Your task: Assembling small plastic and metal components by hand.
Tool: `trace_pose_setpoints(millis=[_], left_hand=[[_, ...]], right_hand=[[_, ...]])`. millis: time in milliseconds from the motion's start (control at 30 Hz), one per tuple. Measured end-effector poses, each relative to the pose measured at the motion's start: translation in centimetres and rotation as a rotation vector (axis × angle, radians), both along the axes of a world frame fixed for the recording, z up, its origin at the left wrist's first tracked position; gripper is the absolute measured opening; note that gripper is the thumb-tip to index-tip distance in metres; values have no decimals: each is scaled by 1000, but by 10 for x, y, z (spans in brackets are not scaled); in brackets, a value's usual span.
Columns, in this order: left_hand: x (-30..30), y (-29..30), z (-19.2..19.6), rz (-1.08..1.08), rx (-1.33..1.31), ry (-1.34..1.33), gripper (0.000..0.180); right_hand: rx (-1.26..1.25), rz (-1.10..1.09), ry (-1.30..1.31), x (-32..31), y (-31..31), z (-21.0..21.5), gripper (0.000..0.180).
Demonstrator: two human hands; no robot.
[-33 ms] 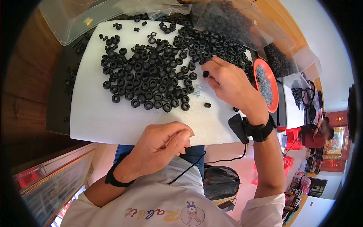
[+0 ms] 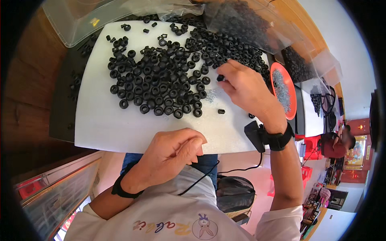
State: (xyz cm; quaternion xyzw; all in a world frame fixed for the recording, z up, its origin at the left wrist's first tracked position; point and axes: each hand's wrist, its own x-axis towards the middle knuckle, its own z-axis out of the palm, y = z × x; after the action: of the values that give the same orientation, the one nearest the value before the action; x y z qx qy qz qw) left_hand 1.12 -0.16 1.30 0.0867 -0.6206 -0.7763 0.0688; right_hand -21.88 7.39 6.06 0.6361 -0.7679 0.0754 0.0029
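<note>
My right hand [image 2: 248, 89] is over the right part of a white foam sheet [image 2: 100, 128], closed in a pinch on a small black plastic part [image 2: 220, 78]. Beneath and beyond its fingers lies a dense heap of small black parts [image 2: 217, 46]. Left of it spreads a pile of black, rounded, ring-like pieces [image 2: 159, 86] with open centres. Close to my body, at the sheet's near edge, my left hand [image 2: 171, 150] is closed, thumb pressed to the fingers; anything inside is hidden. A single black part [image 2: 221, 111] lies between the two hands.
A red-orange dish [image 2: 293, 94] of small silvery pieces stands right of the sheet. Clear plastic bins [image 2: 237, 24] with black parts line the far side. A black cable [image 2: 241, 172] hangs from my right wrist strap. Another person [image 2: 339, 142] is in the right background.
</note>
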Motion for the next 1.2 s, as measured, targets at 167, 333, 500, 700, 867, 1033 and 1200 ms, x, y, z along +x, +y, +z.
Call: trace_pose_setpoints(millis=[167,333,500,700,867,1033,1200], left_hand=[[1,1,1,43,107,4,32],[2,-2,1,47,288,24,36],[7,2,0,80,214,20,35],[6,6,-5,129,214,62,31],[8,3,-5,94,118,30,28],[6,5,-1,97,163,40,23],[6,-1,1,30,117,25,25]], right_hand=[[-91,106,-343,45,24,31,20],[-233,212,-645,91,38,21,26],[-352,233,-561,99,41,2,33],[-382,188,-415,105,52,-11,37],[-344,149,-493,107,54,7,36],[-288,-51,-384,49,70,7,19],[-96,16,-183,24,51,4,17]])
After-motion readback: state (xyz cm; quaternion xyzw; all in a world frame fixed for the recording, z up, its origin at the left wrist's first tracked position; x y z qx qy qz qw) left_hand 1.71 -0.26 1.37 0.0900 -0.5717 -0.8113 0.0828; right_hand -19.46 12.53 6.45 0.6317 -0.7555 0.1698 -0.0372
